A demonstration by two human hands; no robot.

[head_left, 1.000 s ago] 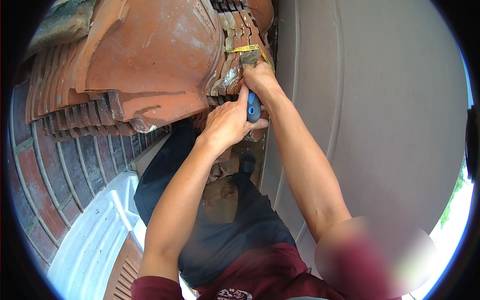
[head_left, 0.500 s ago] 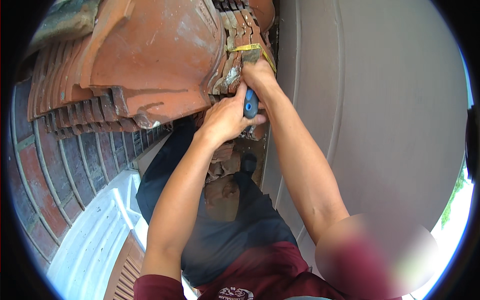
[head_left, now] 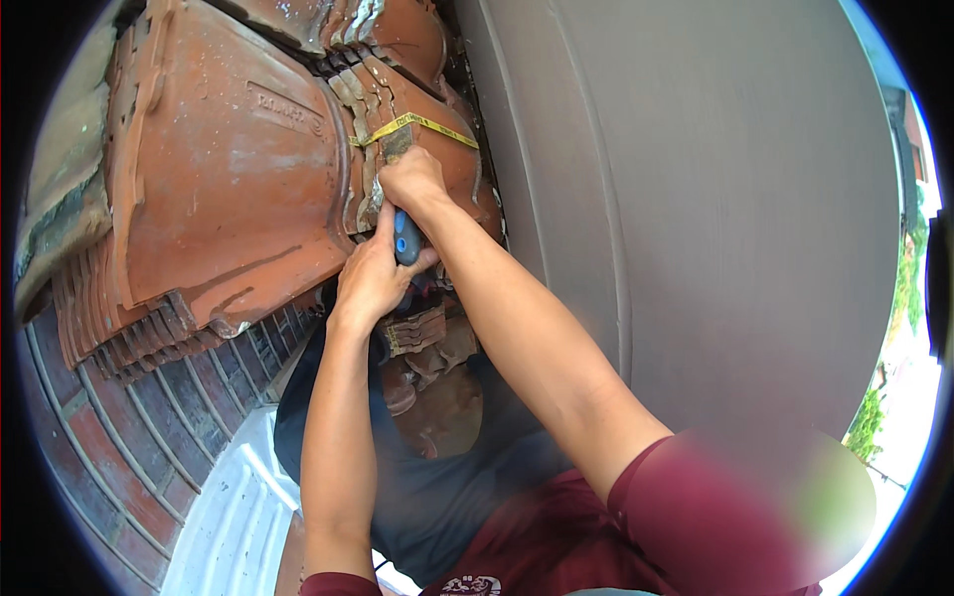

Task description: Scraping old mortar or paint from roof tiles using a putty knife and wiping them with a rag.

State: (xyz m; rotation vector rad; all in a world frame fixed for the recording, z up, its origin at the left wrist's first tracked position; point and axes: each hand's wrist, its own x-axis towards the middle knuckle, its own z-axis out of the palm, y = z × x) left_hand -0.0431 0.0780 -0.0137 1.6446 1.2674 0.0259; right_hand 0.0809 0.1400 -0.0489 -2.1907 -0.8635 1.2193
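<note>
A scraper with a dark grey and blue handle (head_left: 405,238) is gripped in both my hands. My right hand (head_left: 413,179) is closed near its upper end, by the edges of the stacked clay roof tiles (head_left: 368,109). Below it, my left hand (head_left: 371,281) wraps the handle's lower part, thumb and fingers on either side. What looks like its worn, brownish blade (head_left: 397,144) shows just above my right fist. Across the tile edges there runs a yellow printed strip (head_left: 437,126). My fingers hide much of the tool.
A broad orange tile (head_left: 238,149) tops the stack on the left, with a mossy, weathered tile (head_left: 70,219) beyond. Along the right rises a large grey panel (head_left: 715,219). Broken tile pieces (head_left: 417,333) lie below my hands. Brickwork (head_left: 109,427) and a white corrugated sheet (head_left: 234,517) are lower left.
The view has shifted, so tiles and hands now sit lower and farther left in the picture. Both hands keep their hold on the scraper at the same tile edges.
</note>
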